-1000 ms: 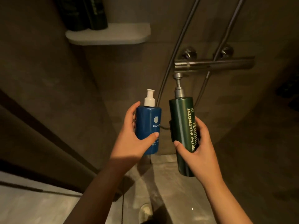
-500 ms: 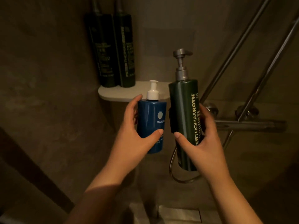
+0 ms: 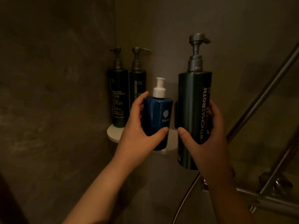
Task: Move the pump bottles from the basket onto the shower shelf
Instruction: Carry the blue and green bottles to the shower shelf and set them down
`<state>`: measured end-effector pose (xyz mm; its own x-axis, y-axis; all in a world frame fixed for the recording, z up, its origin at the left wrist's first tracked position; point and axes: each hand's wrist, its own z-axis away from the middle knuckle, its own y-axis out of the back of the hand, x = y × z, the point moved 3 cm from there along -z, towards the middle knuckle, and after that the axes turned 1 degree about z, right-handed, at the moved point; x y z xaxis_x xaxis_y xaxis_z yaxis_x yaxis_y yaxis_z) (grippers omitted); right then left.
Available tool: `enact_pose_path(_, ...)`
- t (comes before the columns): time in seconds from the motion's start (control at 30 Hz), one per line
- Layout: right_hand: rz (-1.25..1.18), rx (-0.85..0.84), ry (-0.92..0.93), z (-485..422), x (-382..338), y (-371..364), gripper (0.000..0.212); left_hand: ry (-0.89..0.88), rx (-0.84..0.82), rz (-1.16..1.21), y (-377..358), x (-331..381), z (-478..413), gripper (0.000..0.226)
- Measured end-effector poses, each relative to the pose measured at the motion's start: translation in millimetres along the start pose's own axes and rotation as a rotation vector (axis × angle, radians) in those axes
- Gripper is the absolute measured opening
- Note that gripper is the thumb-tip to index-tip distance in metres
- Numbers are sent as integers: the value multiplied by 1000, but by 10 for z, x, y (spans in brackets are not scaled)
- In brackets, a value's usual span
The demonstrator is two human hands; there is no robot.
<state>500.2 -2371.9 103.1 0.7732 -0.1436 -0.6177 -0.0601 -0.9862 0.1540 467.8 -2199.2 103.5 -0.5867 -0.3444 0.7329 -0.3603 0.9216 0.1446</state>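
My left hand [image 3: 139,135] grips a short blue pump bottle [image 3: 157,117] with a white pump, held upright in front of the white corner shelf [image 3: 113,133]. My right hand [image 3: 205,139] grips a tall dark green pump bottle [image 3: 194,107] with a grey pump, upright and just right of the blue one. Both bottles hang in the air at shelf height; the blue bottle's base is level with the shelf's front edge. Two dark pump bottles [image 3: 118,97] [image 3: 137,88] stand at the back left of the shelf. No basket is in view.
Dark shower walls meet in a corner behind the shelf. A metal shower rail [image 3: 262,97] slants up at the right, with a mixer bar [image 3: 262,198] and valves low right. A shower hose [image 3: 186,198] hangs below my right hand.
Both hands have risen with their bottles toward the shelf. The view has tilted up, so the shelf and its two dark bottles now sit at centre, right behind the blue bottle.
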Motion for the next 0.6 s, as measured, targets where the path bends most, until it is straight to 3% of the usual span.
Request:
enact_pose_path(0.17,-64,-15,28,-181,148,-112,88,0,68,-35,-105,-76,-139,87)
enact_pose_path(0.6,-83,-19,-113,-272,629,-286,90,57,153,-117,-266,-421,-245,89)
